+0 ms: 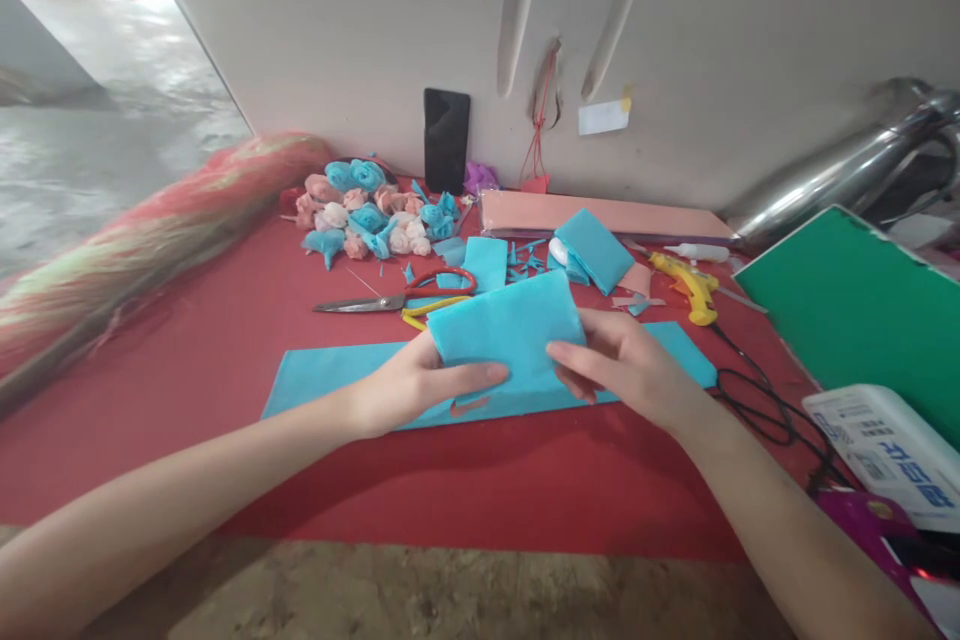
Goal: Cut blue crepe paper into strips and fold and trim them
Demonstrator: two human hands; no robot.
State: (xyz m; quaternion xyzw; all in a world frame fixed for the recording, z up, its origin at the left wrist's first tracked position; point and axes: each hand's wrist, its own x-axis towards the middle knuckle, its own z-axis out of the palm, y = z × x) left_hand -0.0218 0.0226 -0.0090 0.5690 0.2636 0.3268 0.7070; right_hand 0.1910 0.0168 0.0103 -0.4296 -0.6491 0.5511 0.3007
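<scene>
A folded piece of blue crepe paper (510,320) is held up between both hands. My left hand (420,375) grips its lower left side, thumb in front and fingers hidden behind. At the right edge, my right hand (615,355) pinches it between thumb and fingers. Beneath the hands a long strip of blue paper (322,385) lies flat on the red tabletop (187,400). Just behind it rest scissors (386,303) with red and yellow handles. Blue paper scraps (525,260) and another folded blue paper (595,250) lie farther back.
Paper flowers (367,220) in blue, pink and white are heaped at back left. A phone (446,140) leans against the wall. Pink paper (600,217) lies along the wall. At right are a yellow glue gun (690,288), its black cord, a green board (862,310) and a white box (885,450).
</scene>
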